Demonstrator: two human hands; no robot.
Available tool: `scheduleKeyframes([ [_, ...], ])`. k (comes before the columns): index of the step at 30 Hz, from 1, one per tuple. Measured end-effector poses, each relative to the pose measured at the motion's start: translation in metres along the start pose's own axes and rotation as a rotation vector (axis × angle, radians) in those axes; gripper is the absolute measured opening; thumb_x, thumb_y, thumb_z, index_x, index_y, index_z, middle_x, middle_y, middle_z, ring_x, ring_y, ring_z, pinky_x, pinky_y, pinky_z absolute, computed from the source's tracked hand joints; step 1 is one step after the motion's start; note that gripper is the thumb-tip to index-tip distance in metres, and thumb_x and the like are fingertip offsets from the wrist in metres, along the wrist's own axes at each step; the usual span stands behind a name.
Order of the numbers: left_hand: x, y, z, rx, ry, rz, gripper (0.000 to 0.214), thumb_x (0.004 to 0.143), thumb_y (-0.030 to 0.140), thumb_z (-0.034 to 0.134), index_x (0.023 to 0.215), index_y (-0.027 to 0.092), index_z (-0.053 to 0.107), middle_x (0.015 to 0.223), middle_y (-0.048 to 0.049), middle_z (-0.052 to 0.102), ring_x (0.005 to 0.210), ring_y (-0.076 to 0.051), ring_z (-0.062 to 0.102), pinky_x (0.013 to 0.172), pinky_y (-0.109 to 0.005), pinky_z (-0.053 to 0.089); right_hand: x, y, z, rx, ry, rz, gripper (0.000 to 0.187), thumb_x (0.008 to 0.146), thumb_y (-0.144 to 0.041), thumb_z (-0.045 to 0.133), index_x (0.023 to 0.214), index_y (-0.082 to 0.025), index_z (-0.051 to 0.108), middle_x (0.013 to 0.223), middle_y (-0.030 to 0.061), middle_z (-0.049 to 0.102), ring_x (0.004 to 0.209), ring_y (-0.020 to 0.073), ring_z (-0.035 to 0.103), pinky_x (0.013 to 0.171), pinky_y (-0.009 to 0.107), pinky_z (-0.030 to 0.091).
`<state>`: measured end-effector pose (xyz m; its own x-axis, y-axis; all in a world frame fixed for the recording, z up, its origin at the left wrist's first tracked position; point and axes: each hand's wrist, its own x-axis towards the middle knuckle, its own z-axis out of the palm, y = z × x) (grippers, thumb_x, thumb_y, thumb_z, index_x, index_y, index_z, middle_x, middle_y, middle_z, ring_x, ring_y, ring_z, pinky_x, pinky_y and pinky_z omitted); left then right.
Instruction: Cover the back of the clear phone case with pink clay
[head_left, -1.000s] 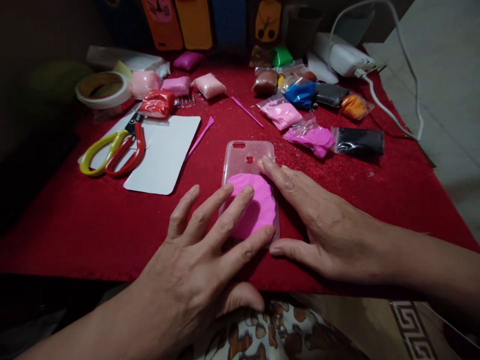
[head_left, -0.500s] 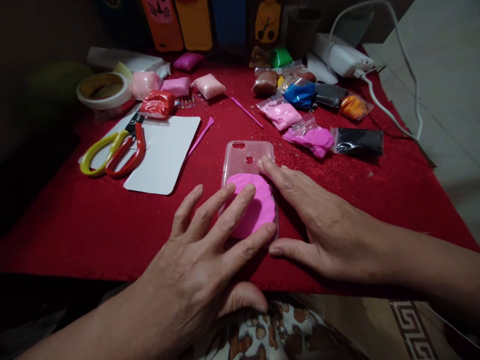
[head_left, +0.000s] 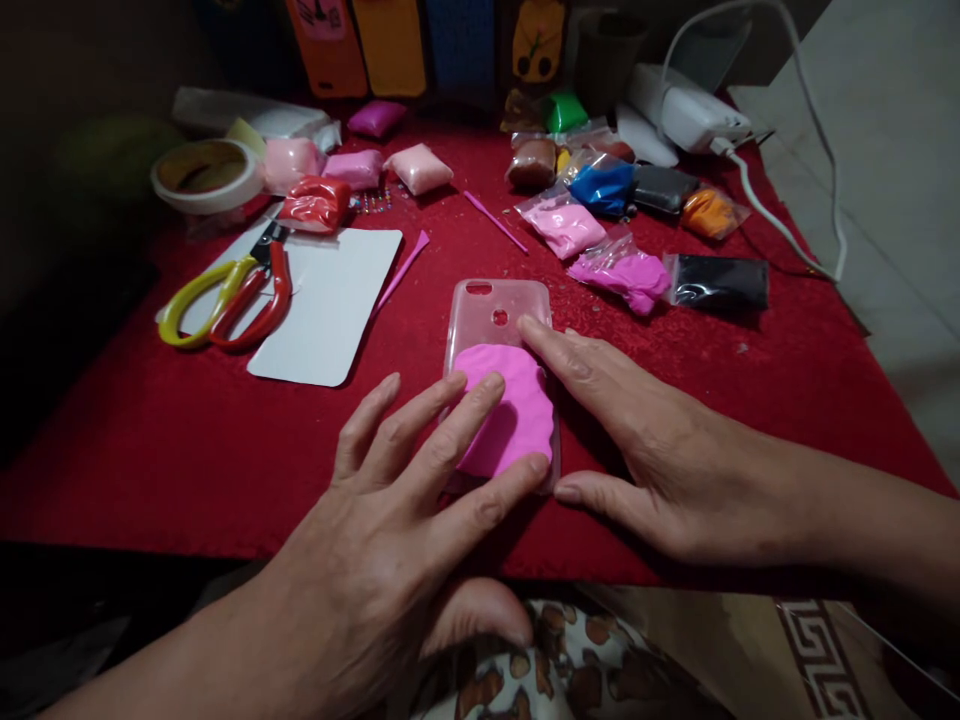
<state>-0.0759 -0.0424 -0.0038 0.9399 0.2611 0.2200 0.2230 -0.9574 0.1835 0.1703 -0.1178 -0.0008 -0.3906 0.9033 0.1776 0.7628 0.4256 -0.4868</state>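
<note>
A clear phone case (head_left: 469, 320) lies flat on the red cloth, its camera cutout at the far end. Over its nearer part spreads a flattened sheet of pink clay (head_left: 517, 400) with a wavy edge. My left hand (head_left: 420, 500) is spread over the clay, fingertips on or just above it; the index fingertip is at its lower right edge. The fingers of my right hand (head_left: 645, 440) are stretched out, with the index fingertip on the case's upper right part. My right thumb rests near the case's lower right corner. Neither hand grips anything.
Scissors (head_left: 251, 290) with yellow and red handles lie on a white card (head_left: 330, 320) at left, near a tape roll (head_left: 206, 175). Pink plastic tools (head_left: 495, 222) lie behind the case. Several clay packets (head_left: 619, 275) sit at the back, beside a white charger (head_left: 686, 110) with a cable.
My left hand has shifted slightly left across the clay. My right thumb has moved a little to the right, away from the case's lower edge. The case stays in nearly the same place.
</note>
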Motion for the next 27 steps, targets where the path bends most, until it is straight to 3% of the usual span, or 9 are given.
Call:
scheduleKeyframes([
  [6, 0.0020, -0.0005, 0.0067, 0.064, -0.010, 0.012, 0.073, 0.085, 0.072, 0.050, 0.148, 0.035, 0.044, 0.159, -0.0094, 0.037, 0.150, -0.030, 0.024, 0.123, -0.050, 0.011, -0.0003, 0.0004, -0.0010, 0.008, -0.008, 0.004, 0.086, 0.094, -0.032, 0.057, 0.160, -0.011, 0.005, 0.167, 0.0198, 0.016, 0.155, 0.0260, 0.013, 0.120, 0.056, 0.026],
  [12, 0.0012, -0.0006, 0.0081, 0.146, 0.013, 0.072, 0.077, 0.083, 0.073, 0.053, 0.147, 0.032, 0.045, 0.157, -0.0109, 0.040, 0.149, -0.032, 0.026, 0.124, -0.052, 0.009, 0.0003, 0.0004, -0.0003, 0.007, 0.006, 0.001, 0.085, 0.093, -0.025, 0.056, 0.159, -0.010, 0.005, 0.166, 0.0209, 0.017, 0.155, 0.0260, 0.014, 0.121, 0.056, 0.025],
  [16, 0.0003, -0.0004, 0.0059, 0.059, 0.018, 0.024, 0.072, 0.085, 0.071, 0.053, 0.147, 0.035, 0.045, 0.158, -0.0095, 0.038, 0.149, -0.031, 0.027, 0.123, -0.051, 0.013, 0.0007, 0.0011, -0.0002, -0.004, 0.020, -0.015, 0.084, 0.094, -0.029, 0.057, 0.158, -0.007, 0.009, 0.165, 0.0228, 0.019, 0.154, 0.0250, 0.016, 0.121, 0.055, 0.025],
  [19, 0.0011, 0.0000, 0.0055, 0.005, 0.033, -0.018, 0.077, 0.084, 0.075, 0.047, 0.148, 0.032, 0.045, 0.159, -0.0120, 0.037, 0.148, -0.032, 0.028, 0.122, -0.051, 0.017, 0.0005, 0.0011, -0.0004, -0.007, 0.022, -0.011, 0.081, 0.094, -0.027, 0.055, 0.158, -0.006, 0.010, 0.165, 0.0232, 0.020, 0.154, 0.0240, 0.016, 0.121, 0.054, 0.025],
  [27, 0.0093, 0.0018, 0.0095, 0.044, 0.024, -0.016, 0.079, 0.084, 0.076, 0.045, 0.146, 0.027, 0.048, 0.158, -0.0140, 0.039, 0.149, -0.035, 0.027, 0.122, -0.052, 0.014, -0.0001, 0.0015, 0.0002, 0.026, 0.021, 0.006, 0.086, 0.095, -0.029, 0.056, 0.160, -0.017, 0.002, 0.166, 0.0192, 0.018, 0.154, 0.0274, 0.016, 0.120, 0.060, 0.026],
])
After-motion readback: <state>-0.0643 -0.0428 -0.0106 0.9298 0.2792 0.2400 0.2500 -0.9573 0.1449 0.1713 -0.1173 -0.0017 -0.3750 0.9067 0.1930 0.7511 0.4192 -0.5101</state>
